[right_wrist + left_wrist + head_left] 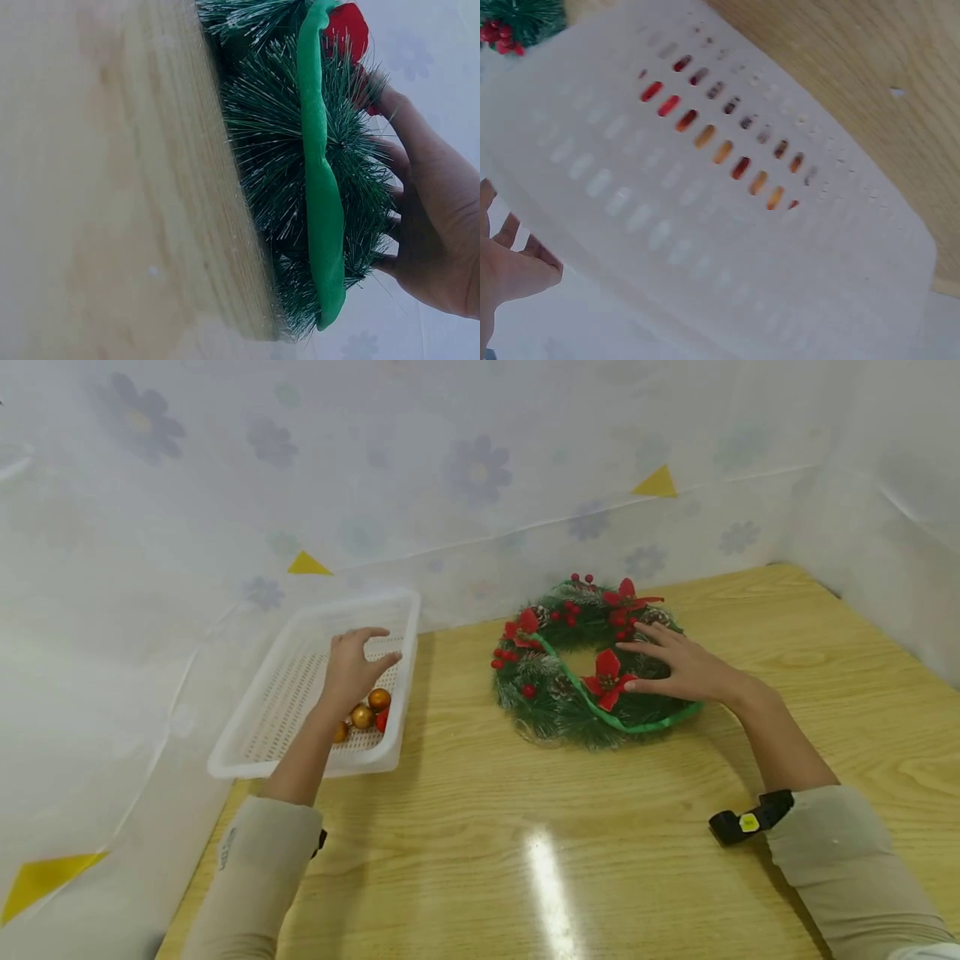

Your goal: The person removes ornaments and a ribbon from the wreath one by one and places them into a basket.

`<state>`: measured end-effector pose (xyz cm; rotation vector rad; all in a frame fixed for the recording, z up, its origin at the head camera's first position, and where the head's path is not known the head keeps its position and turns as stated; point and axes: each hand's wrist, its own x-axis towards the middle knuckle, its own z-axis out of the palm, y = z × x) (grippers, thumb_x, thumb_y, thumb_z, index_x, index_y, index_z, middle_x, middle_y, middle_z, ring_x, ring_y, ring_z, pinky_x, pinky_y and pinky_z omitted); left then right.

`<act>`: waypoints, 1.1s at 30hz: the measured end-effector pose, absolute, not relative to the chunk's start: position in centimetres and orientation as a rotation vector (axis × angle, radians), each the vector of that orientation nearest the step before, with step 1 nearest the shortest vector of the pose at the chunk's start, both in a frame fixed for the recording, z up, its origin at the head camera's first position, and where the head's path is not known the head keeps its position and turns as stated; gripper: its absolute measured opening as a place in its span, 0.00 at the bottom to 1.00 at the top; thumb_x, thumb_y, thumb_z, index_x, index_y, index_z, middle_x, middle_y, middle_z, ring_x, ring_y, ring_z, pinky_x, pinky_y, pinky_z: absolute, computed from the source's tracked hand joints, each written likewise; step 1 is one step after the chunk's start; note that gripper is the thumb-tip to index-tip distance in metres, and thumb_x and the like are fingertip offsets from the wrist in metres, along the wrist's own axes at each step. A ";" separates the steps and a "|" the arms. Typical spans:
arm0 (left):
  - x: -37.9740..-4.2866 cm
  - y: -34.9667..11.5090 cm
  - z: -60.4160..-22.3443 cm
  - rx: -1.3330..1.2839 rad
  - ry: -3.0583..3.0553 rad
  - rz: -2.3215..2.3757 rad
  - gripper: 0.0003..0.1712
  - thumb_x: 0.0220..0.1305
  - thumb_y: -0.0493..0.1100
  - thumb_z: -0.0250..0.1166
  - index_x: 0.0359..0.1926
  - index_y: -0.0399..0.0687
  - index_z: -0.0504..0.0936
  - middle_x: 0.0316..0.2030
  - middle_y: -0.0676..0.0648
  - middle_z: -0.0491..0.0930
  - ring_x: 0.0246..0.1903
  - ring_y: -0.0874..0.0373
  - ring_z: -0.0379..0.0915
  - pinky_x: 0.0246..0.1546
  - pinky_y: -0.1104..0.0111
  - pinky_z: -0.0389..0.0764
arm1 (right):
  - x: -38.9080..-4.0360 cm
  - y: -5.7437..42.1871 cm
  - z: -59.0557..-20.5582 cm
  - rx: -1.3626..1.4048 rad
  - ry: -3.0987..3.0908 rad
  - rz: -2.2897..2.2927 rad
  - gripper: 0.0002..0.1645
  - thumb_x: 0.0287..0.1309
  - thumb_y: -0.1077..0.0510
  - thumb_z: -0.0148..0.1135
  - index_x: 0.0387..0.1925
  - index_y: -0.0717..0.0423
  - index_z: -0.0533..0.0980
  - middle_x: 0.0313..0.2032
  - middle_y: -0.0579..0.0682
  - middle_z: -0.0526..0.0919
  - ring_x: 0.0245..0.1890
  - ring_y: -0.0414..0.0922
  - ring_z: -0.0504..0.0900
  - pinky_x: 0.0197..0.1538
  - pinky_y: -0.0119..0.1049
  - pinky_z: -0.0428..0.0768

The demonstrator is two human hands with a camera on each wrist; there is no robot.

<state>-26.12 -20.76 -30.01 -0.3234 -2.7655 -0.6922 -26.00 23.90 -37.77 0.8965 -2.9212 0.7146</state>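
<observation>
My left hand (351,670) hovers over the white plastic basket (405,693), thumb and fingers apart with nothing between them. Below it in the basket lie shiny balls: a gold ball (362,717), an orange ball (379,699) and part of a red one (383,720). A green Christmas wreath (551,720) with red flowers, berries and pine cones lies on the table. Across its front runs a long green strip (322,195). My right hand (693,670) is at the wreath's right side, fingers spread, fingertips right at a red flower (608,680) and the greenery.
The wooden table (465,827) carries both the basket at the left and the wreath right of centre. A white flowered sheet (420,468) hangs behind and at the sides, with yellow triangles (657,482) on it. A black strap (750,818) sits on the right wrist.
</observation>
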 end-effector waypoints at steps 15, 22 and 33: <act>-22.1 -5.7 -30.6 -0.868 -2.780 -0.531 0.28 0.48 0.58 0.56 0.50 0.51 0.68 0.50 0.51 0.63 0.52 0.57 0.52 0.49 0.64 0.57 | -25.9 23.9 -37.4 0.891 -2.937 0.697 0.38 0.44 0.40 0.54 0.58 0.44 0.56 0.60 0.54 0.42 0.58 0.54 0.35 0.48 0.61 0.43; -21.1 1.3 -33.8 -1.113 -2.857 -0.215 0.35 0.47 0.63 0.51 0.55 0.52 0.62 0.54 0.51 0.57 0.54 0.58 0.49 0.50 0.68 0.56 | -25.6 23.8 -37.4 0.908 -2.916 0.706 0.37 0.44 0.41 0.55 0.57 0.45 0.57 0.60 0.56 0.43 0.58 0.56 0.37 0.47 0.62 0.44; -21.6 2.6 -36.4 -1.162 -2.854 0.287 0.45 0.45 0.61 0.55 0.61 0.53 0.46 0.58 0.50 0.49 0.55 0.57 0.47 0.51 0.66 0.56 | -24.7 22.6 -36.8 0.906 -2.991 0.624 0.40 0.43 0.38 0.53 0.58 0.48 0.56 0.59 0.57 0.45 0.57 0.58 0.41 0.48 0.60 0.47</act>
